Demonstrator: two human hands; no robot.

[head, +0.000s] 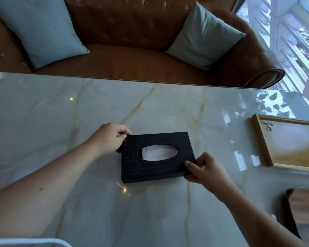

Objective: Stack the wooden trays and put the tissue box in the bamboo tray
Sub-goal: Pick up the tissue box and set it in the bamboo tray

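Both grips, left hand [109,138] and right hand [206,169], seemingly pinch opposite tissue box [155,157] corners.

This looks like a lounge or café-style sitting area, possibly a home living room. A tufted brown leather sofa [132,56] runs along the far edge of the counter [78,113], with two pale blue cushions [37,27] propped at its ends. The counter is polished, marble-patterned stone with golden veins, glossy enough to mirror leaves near its far right corner. Beyond the sofa's right arm, a large window [292,41] lets in daylight. Wood flooring [305,211] shows past the counter's near right edge.
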